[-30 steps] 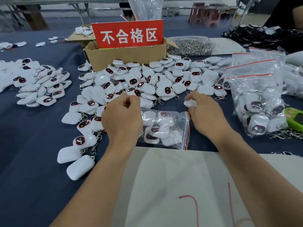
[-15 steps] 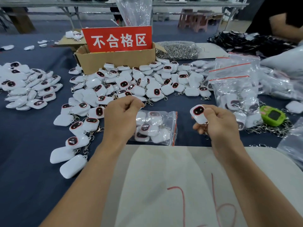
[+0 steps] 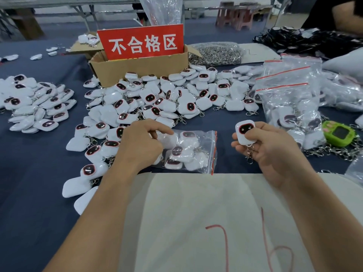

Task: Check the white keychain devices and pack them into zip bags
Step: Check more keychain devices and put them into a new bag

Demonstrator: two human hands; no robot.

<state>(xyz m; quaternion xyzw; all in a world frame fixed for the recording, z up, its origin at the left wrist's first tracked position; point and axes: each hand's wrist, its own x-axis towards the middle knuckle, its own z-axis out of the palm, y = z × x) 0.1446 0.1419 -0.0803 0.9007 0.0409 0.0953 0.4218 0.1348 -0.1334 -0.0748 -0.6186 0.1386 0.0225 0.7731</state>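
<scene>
the right hand (image 3: 275, 154) sits right of centre in the frame, its fingers (image 3: 238, 144) curled narrowly round one white keychain device (image 3: 245, 132). the device stands upright above the fingers with its dark, red-rimmed face toward the camera. the thumb presses its lower right edge, and its metal clasp (image 3: 249, 155) dangles below against the palm.

the left hand (image 3: 139, 146) is at centre left, holding the left end of a zip bag (image 3: 196, 154). its index finger lies stretched over the bag's top and the other fingers are curled at the bag's edge. the bag lies flat on the dark blue table (image 3: 29, 173) between the two hands, with several white devices inside and its red zip strip at the right end, apart from the held device.

a big loose pile of white devices (image 3: 176, 95) spreads across the middle of the frame, just above the left hand. a smaller pile (image 3: 35, 105) lies at the left edge. behind the middle pile stands a cardboard box (image 3: 141, 69) with a red sign (image 3: 140, 42). filled zip bags (image 3: 290, 107) are heaped at the right, with a green device (image 3: 338, 134) beside them. a heap of metal clasps (image 3: 216, 55) lies upper right of the box. a pale sheet (image 3: 196, 213) with red marks covers the near table edge.
</scene>
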